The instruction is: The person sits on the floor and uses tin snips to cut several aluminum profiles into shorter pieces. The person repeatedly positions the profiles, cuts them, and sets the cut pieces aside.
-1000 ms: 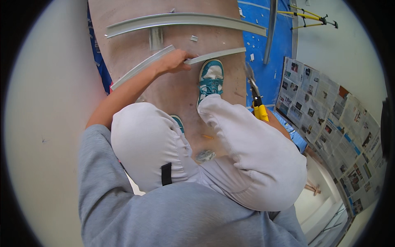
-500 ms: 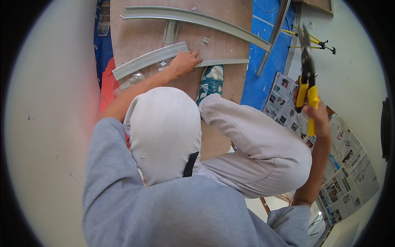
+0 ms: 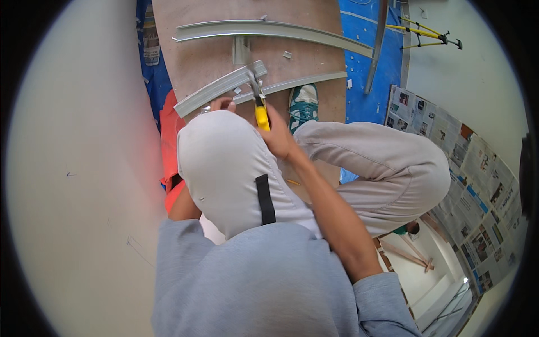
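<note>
1. Right grip [image 3: 276,135] is closed round the yellow handles of the snips [image 3: 262,118]; their blurred blades overlap the right end of the short rail [image 3: 220,89], though I cannot tell if they touch.
2. Left grip [image 3: 223,104] is mostly hidden behind the knee [image 3: 216,149]; I cannot tell whether it holds anything.
3. The thin rail [image 3: 281,87] lies just beside the shoe [image 3: 305,106].
4. Farther up the board [image 3: 196,64] lies the long rail [image 3: 269,30].

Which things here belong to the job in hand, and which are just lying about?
Apparently in use:
yellow-handled metal snips, in the right hand
short, ribbed silver metal channel, beside the left hand

Seemingly idle:
small silver metal scrap
yellow-and-black tripod
</note>
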{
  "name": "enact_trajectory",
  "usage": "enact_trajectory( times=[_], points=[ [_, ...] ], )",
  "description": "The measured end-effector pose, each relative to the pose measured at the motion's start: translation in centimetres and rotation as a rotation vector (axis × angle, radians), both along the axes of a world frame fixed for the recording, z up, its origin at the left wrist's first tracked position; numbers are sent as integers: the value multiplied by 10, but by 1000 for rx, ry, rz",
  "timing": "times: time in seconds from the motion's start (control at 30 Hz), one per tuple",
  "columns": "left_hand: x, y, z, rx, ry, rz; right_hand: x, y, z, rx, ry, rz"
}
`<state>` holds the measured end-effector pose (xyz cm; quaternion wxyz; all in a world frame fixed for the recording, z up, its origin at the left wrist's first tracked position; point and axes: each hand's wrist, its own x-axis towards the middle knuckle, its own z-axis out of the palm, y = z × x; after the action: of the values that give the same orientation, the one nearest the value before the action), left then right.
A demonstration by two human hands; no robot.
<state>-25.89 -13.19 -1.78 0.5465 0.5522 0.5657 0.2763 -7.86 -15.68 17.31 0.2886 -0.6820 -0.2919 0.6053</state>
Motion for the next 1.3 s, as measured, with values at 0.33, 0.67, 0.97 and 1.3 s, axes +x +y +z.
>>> enact_trajectory(
  times=[0.33,0.67,0.97,1.3],
  points=[
    [16,-121,33,-689,-481,-128,-24,-118,-75,-268,-136,171],
    [25,-109,32,-897,-364,-32,-29,-107,-87,-404,-43,194],
    [20,-98,27,-894,-353,-29,-34,-91,-86,-326,-45,221],
    [18,-89,30,-917,-312,-47,-38,-94,-97,-399,18,148]
  ],
)
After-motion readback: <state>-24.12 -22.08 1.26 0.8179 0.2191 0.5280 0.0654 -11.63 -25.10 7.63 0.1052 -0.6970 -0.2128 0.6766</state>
